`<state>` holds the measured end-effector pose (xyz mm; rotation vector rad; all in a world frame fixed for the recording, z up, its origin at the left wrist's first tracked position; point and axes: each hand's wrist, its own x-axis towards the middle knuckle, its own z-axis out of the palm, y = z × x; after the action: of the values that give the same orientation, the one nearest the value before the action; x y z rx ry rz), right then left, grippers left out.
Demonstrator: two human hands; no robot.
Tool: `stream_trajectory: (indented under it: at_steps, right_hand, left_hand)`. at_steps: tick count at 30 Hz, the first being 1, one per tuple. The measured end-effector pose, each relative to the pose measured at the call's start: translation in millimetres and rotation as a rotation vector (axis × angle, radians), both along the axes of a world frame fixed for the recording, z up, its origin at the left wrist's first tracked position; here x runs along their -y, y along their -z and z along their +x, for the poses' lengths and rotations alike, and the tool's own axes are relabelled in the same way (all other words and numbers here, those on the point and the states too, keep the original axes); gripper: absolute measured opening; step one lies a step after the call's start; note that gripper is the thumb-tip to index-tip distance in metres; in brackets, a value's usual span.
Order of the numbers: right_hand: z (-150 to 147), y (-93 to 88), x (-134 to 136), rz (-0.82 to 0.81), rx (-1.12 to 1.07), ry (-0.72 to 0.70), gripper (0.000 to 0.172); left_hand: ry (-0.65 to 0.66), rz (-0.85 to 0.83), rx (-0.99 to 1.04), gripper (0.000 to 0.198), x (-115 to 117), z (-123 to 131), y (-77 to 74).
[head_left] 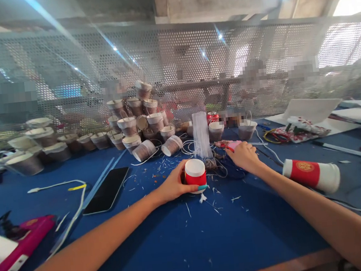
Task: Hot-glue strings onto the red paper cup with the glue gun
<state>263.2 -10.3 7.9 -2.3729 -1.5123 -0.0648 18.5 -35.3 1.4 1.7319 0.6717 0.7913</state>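
Head view: small round cup, white rim and red band (195, 177), stands upright mid-table on the blue cloth (210, 243), near side of the upright bundle of thin translucent strands (201, 133). Left hand (175, 180) is wrapped round it, thumb along the near side, other fingers curled on the left, partly hidden; whether the cup's base bears on the cloth, can't tell. Right hand (244, 157), farther off to the right, is closed on a pink and red glue-gun-like tool (226, 144); nose points left, well apart from the cup. Trigger finger: can't tell. Progress, my read: mid-piece. Cup has its band on, no cord visible on it; glue on it, can't tell. Far left, the stacked brown-sided cups with white rims (127, 125) look like a batch, some apparently with cord loops; finished or waiting, can't say. White scraps litter the cloth, so some trimming looks done. Writing: white cylinder with red band (305, 172), lying at right, carries a round gold emblem, characters not legible. Red can (212, 116) at the far side, lettering too small. Black phone (107, 190) at left, dark screen, no mark. Magenta power strip (33, 230), near left, nothing readable.
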Motion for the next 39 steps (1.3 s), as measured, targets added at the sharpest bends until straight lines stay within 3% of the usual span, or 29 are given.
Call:
stream_trajectory:
  at_steps: [4, 8, 11, 14, 15, 18, 21, 24, 27, 30, 33, 39]
  right_hand:
    - [-1, -27.9, 20, 0.116, 0.192, -0.015, 0.069]
    - [31, -58.0, 49, -0.232, 0.268, -0.198, 0.063]
    - [68, -57.4, 63, -0.487, 0.302, -0.156, 0.072]
    - [101, -48.5, 68, -0.608, 0.172, -0.258, 0.052]
    - [110, -47.6, 68, -0.634, 0.121, -0.228, 0.047]
    - [130, -56.7, 63, -0.527, 0.054, -0.204, 0.038]
    - [137, -76.6, 50, -0.217, 0.041, -0.292, 0.038]
    - [124, -88.6, 28, 0.174, -0.014, -0.224, 0.036]
    - [98, -79.9, -2, 0.465, -0.244, -0.223, 0.041]
    - [76, -57.0, -31, 0.477, -0.235, -0.29, 0.04]
    - [68, -37.1, -49, 0.43, -0.178, -0.262, 0.04]
    - [64, -27.5, -43, 0.292, -0.078, -0.101, 0.048]
  left_hand:
    - [-0.004, 0.005, -0.023, 0.068, 1, -1, -0.4]
    - [0.017, -0.017, -0.015, 0.067, 0, -3, 1.3]
    - [0.03, -0.028, -0.012, 0.063, 0, -3, 1.4]
    - [0.035, -0.039, -0.022, 0.063, 0, -2, 0.2]
    - [0.034, -0.039, -0.026, 0.063, 0, -2, -0.3]
    - [0.027, -0.031, -0.032, 0.064, -1, -3, -0.8]
    - [0.023, -0.026, -0.027, 0.065, -1, -3, 0.0]
    - [0.031, -0.03, -0.012, 0.066, -2, -3, 1.1]
    - [0.032, -0.034, -0.011, 0.066, -2, -3, 1.8]
    - [0.032, -0.035, -0.014, 0.067, -2, -3, 1.8]
    - [0.031, -0.023, -0.02, 0.065, -1, -4, 1.1]
    - [0.035, -0.032, -0.027, 0.067, 1, -5, -0.6]
